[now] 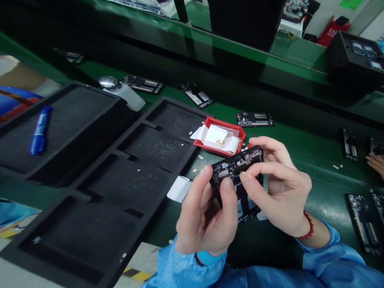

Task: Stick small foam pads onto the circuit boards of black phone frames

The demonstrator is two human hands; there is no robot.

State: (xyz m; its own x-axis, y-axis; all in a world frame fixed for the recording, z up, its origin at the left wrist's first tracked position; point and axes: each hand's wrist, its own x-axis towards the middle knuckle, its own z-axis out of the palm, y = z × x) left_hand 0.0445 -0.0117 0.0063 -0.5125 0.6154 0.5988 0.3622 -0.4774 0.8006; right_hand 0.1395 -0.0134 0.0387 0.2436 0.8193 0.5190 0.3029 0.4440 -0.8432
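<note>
A black phone chassis [232,170] with a visible circuit board is held tilted above the green bench. My left hand [207,216] grips its left end, with the thumb on the front face. My right hand [276,186] is closed at the right end; its thumb and index finger come together over the board, and the other fingers reach behind the chassis. Anything small between those fingertips is too hidden to name. Just beyond the chassis sits a red tray [217,151] with white paper pieces and small tan bits.
A black foam tray [144,178] with recesses lies at the left, beside a black block [69,120] bearing a blue marker [40,130]. More chassis [255,119] lie along the back and right. Another person's hand [376,163] is at the right edge.
</note>
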